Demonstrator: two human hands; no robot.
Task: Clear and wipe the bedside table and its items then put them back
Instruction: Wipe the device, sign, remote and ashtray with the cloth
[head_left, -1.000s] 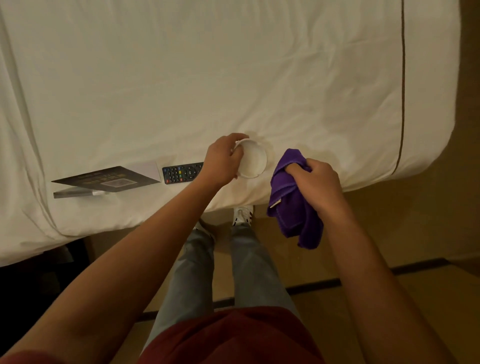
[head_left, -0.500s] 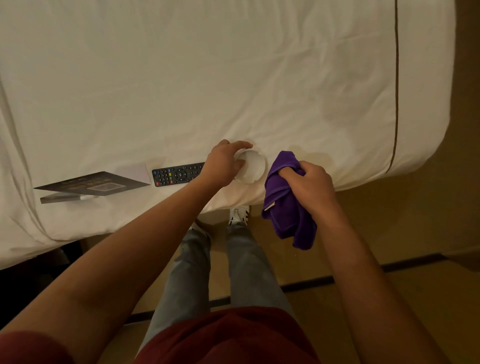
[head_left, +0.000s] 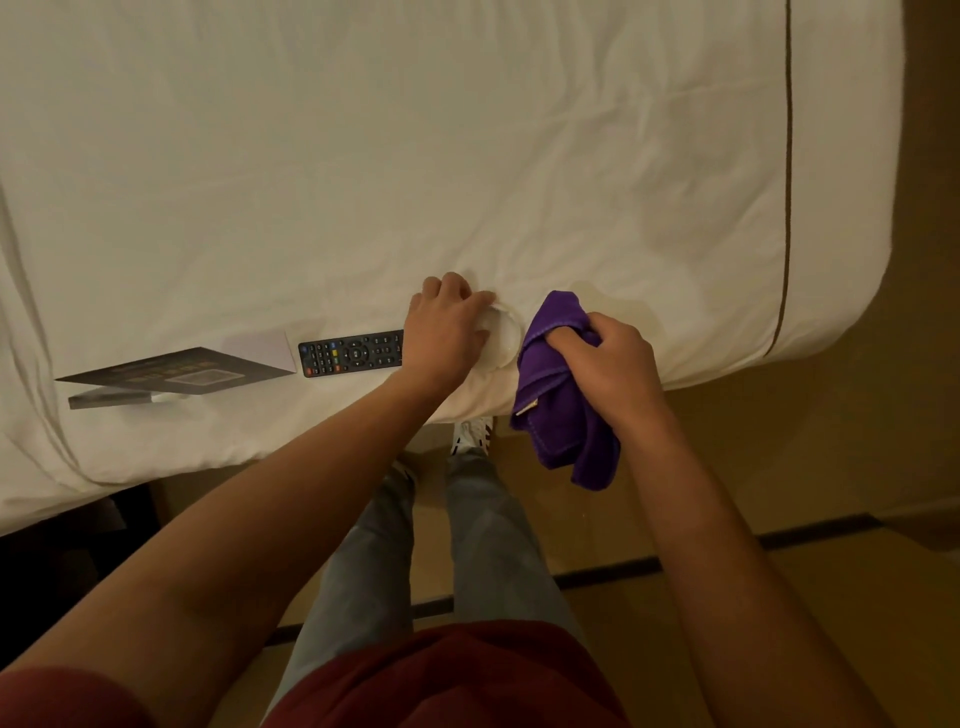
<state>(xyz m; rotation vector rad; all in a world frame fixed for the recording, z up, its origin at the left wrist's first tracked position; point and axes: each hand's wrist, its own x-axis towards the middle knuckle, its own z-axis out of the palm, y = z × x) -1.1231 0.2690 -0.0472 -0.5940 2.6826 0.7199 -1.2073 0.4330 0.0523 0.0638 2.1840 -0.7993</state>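
My left hand (head_left: 447, 327) lies over a small round white dish (head_left: 503, 338) resting on the white bed sheet (head_left: 415, 156) near the bed's front edge; the fingers still wrap its rim. My right hand (head_left: 605, 358) is clenched on a bunched purple cloth (head_left: 558, 400), which hangs down just right of the dish, past the bed edge. A black remote control (head_left: 353, 353) lies flat on the sheet just left of my left hand. Further left a dark card stand (head_left: 171, 371) with a pale card (head_left: 262, 347) rests on the sheet.
The bed fills the upper view; its right corner rounds off at the right, with a brown piping line (head_left: 787, 208) running down it. Below the edge are tan floor (head_left: 779, 493), my legs in jeans and white shoes. A dark gap lies at the lower left.
My left hand has lowered the white dish from a tilted hold onto the sheet. The right hand with the cloth stayed beside it.
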